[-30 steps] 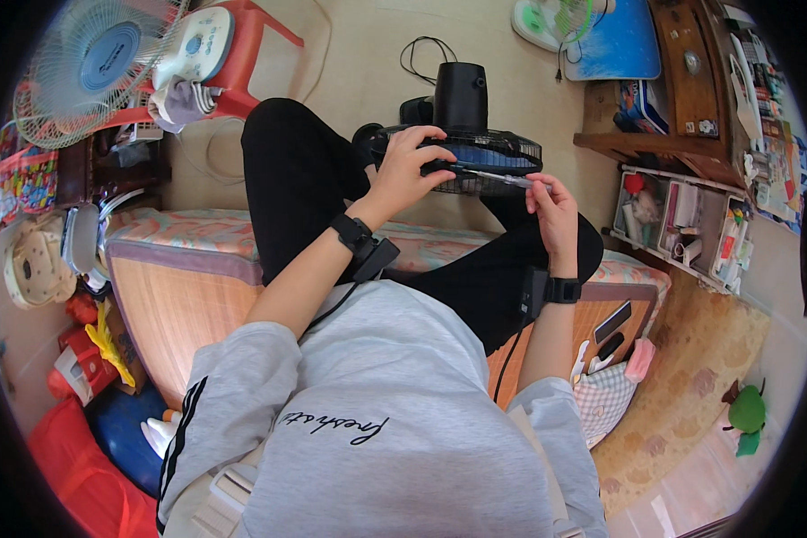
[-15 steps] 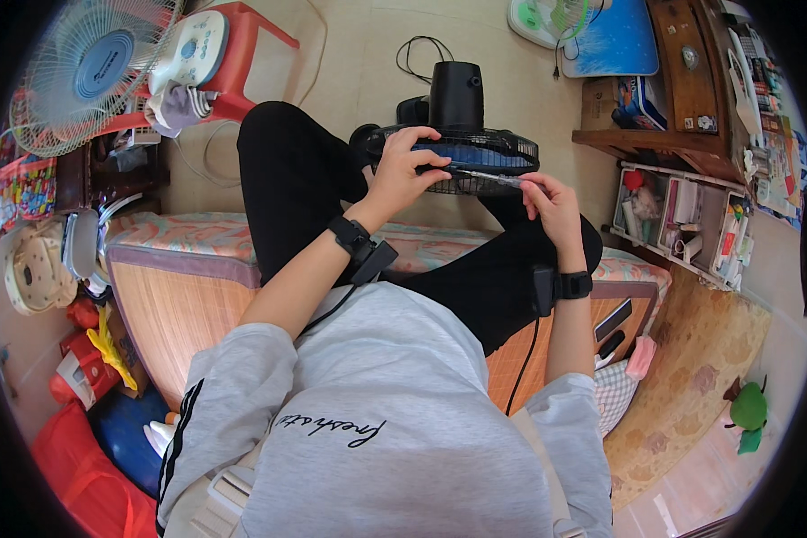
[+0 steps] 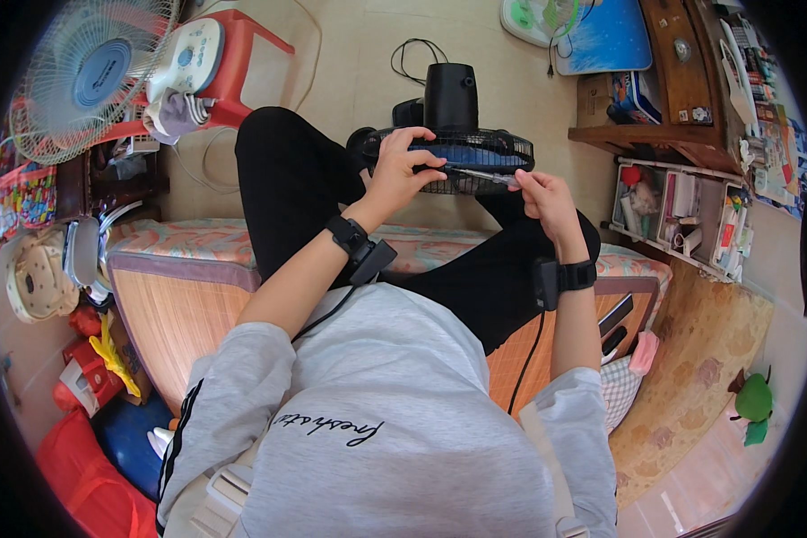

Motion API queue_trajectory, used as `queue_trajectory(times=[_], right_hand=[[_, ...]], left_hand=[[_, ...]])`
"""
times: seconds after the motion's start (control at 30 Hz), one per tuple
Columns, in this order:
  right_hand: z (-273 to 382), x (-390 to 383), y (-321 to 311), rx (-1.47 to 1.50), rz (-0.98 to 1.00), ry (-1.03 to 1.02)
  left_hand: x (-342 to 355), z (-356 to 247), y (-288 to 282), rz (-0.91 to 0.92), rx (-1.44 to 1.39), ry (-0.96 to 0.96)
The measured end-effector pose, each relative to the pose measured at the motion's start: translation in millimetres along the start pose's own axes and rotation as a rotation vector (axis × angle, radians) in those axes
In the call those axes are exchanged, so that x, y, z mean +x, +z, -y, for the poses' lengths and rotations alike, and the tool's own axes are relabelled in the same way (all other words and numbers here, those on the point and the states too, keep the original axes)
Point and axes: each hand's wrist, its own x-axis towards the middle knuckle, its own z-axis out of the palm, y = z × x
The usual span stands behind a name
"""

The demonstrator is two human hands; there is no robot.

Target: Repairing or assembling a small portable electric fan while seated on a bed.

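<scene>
A black fan [image 3: 451, 96] lies on the floor between my bent legs, its round wire cage [image 3: 484, 143] toward me with blue blades inside. My left hand [image 3: 403, 170] grips the near edge of that cage, thumb and index finger at the tip of a screwdriver; what exactly they pinch is too small to tell. My right hand [image 3: 542, 199] holds the screwdriver [image 3: 493, 177] by its pale clear handle, the shaft lying almost level across the cage rim toward my left fingers.
I sit on a mat-covered bed [image 3: 177, 314]. At upper left, a white fan [image 3: 108, 67] stands beside a red plastic chair [image 3: 229, 81]. A black cable [image 3: 403, 54] loops behind the black fan. At right are a wooden cabinet [image 3: 663, 134] and a plastic rack [image 3: 672, 215].
My right hand and forearm have shifted slightly right and then up, tilting further round the screwdriver's handle. My left hand stays at the cage edge, with only slight movement.
</scene>
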Motion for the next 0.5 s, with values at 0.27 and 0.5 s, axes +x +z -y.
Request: queue_trajectory(times=[0.27, 0.5], right_hand=[[-6.3, 5.5, -2.1, -0.05, 0.037, 0.06], [1.8, -6.7, 16.7, -0.613, -0.064, -0.639]], left_hand=[[8.0, 1.7, -5.3, 0.039, -0.016, 0.016], [7.5, 6.9, -7.0, 0.075, -0.038, -0.005]])
